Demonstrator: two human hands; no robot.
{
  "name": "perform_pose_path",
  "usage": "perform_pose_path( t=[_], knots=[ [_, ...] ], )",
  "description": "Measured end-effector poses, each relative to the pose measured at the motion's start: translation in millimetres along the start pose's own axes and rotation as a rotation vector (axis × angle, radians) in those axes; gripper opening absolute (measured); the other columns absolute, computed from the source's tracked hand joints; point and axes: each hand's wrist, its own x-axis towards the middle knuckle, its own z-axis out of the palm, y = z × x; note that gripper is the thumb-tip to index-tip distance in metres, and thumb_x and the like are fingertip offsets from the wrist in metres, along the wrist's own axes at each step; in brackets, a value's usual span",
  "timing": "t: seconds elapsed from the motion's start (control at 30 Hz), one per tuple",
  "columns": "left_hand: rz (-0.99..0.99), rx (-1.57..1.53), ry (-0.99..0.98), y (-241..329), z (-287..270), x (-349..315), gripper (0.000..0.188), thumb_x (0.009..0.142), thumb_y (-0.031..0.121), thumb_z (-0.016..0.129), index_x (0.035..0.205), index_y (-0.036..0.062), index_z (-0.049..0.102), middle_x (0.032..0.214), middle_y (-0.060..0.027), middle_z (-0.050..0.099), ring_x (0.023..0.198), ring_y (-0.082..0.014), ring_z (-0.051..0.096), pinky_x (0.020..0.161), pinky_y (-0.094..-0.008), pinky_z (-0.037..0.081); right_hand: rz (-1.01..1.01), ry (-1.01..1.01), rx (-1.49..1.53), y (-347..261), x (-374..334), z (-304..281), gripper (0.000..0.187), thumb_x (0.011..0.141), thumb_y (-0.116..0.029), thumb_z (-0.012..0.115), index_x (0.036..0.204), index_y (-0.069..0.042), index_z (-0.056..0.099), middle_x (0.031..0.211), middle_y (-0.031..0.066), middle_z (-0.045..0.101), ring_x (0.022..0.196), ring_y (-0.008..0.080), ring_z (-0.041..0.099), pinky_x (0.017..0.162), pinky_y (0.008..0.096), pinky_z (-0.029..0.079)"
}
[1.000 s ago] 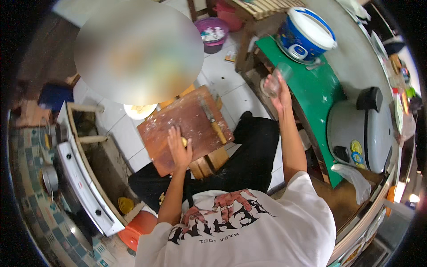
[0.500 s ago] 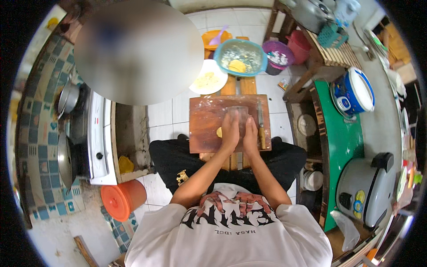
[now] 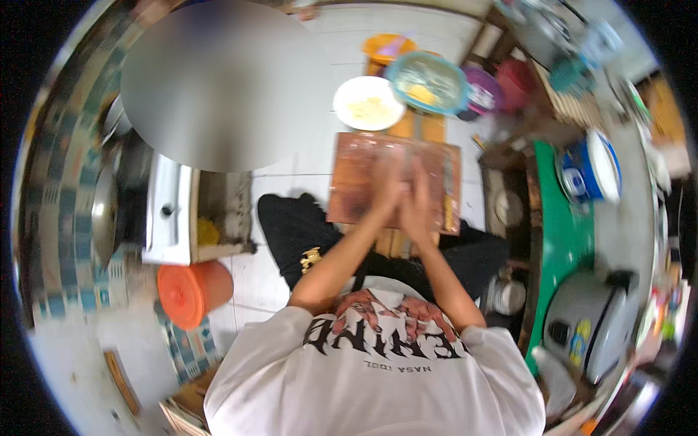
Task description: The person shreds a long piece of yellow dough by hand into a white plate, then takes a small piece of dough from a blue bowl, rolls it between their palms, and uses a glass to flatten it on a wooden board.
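Observation:
Both my hands are together over a reddish-brown wooden cutting board (image 3: 352,178), smeared by motion. My left hand (image 3: 388,182) and my right hand (image 3: 416,203) lie nearly palm to palm, fingers pointing away from me. Whether anything is between them I cannot make out. Along the board's right side lies a knife (image 3: 448,211), its light handle toward me. Beyond the board stands a white plate (image 3: 343,98) with pale yellow pieces on it. To its right is a light-blue basin (image 3: 462,91) with a yellow lump (image 3: 420,94) in it.
Behind the basin sits an orange bowl (image 3: 374,48), with a purple tub (image 3: 486,91) at its right. A stove (image 3: 167,232) and an orange lidded bucket (image 3: 189,294) are on my left. A green-topped shelf (image 3: 563,240) on my right bears a rice cooker (image 3: 582,320) and a blue-white pail (image 3: 582,174).
The whole view has shifted, with the board now farther right and higher. A clear object showed at my fingertips before and a small yellow piece beside my left hand; neither is discernible now.

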Motion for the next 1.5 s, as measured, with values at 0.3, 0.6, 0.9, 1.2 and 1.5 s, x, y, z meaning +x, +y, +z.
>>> perform_pose_path(
  t=[0.3, 0.6, 0.9, 1.2, 1.5],
  knots=[
    [-0.048, -0.145, 0.237, 19, 8, -33, 0.053, 0.102, 0.046, 0.040, 0.091, -0.0004, 0.064, 0.080, -0.0056, 0.065, 0.072, -0.0160, 0.059, 0.069, -0.0286, 0.048, 0.379, 0.195, 0.202, 5, -32, 18, 0.034, 0.100, -0.028, 0.047, 0.127, -0.007, 0.048, 0.117, 0.0196, 0.062, 0.111, 0.0331, 0.060, 0.093, 0.0429, 0.044],
    [0.037, 0.047, 0.246, -5, -22, -19, 0.026, 0.096, 0.023, 0.062, 0.080, 0.0032, 0.061, 0.065, -0.0004, 0.059, 0.057, -0.0069, 0.050, 0.052, -0.0244, 0.039, 0.754, 0.222, 0.848, 37, -27, -23, 0.039, 0.093, -0.032, 0.063, 0.123, -0.009, 0.053, 0.102, 0.0074, 0.064, 0.092, 0.0259, 0.063, 0.084, 0.0363, 0.050],
    [0.048, 0.574, 0.299, -53, -80, -16, 0.012, 0.088, 0.013, 0.067, 0.089, 0.0012, 0.068, 0.078, -0.0071, 0.067, 0.072, -0.0162, 0.061, 0.068, -0.0308, 0.049, 0.186, -0.215, -0.312, 41, 13, -24, 0.074, 0.077, -0.054, 0.073, 0.131, -0.010, 0.050, 0.116, 0.0244, 0.062, 0.105, 0.0394, 0.062, 0.088, 0.0432, 0.050],
    [0.514, 0.987, -0.313, -37, -54, -3, 0.041, 0.082, 0.022, 0.070, 0.119, 0.0063, 0.062, 0.117, -0.0130, 0.056, 0.113, -0.0321, 0.051, 0.090, -0.0417, 0.046, 0.511, 0.142, -0.294, 88, 7, -21, 0.076, 0.072, -0.053, 0.077, 0.123, -0.002, 0.053, 0.108, 0.0213, 0.066, 0.095, 0.0384, 0.065, 0.083, 0.0443, 0.051],
    [0.374, 0.994, -0.306, -64, -32, 10, 0.033, 0.078, 0.022, 0.075, 0.101, 0.0038, 0.060, 0.101, -0.0153, 0.059, 0.096, -0.0352, 0.058, 0.080, -0.0460, 0.048, 0.551, 0.204, -0.121, 87, -11, -74, 0.064, 0.073, -0.040, 0.081, 0.112, 0.004, 0.055, 0.099, 0.0154, 0.066, 0.088, 0.0256, 0.063, 0.080, 0.0371, 0.050]
  ],
)
